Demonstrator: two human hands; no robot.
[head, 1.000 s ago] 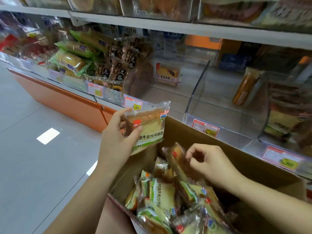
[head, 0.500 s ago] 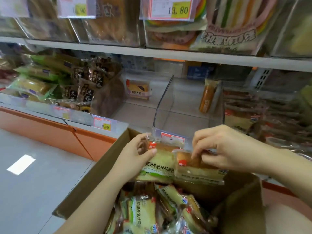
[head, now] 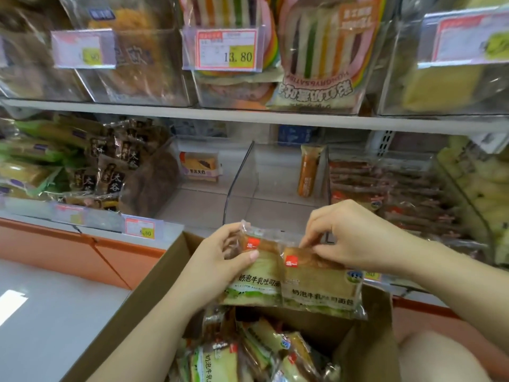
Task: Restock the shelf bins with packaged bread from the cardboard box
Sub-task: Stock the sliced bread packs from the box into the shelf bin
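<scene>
My left hand (head: 220,260) grips one bread pack (head: 256,283), my right hand (head: 349,238) pinches a second pack (head: 319,290) by its top seam, both over the cardboard box (head: 154,285); I'd square them edge to edge, then slide them upright into the clear bin (head: 275,205) ahead

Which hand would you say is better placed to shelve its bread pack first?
Probably the right hand: it pinches the front bread pack by its top edge, before the sparse bin; the left hand grips the overlapped pack.
</scene>
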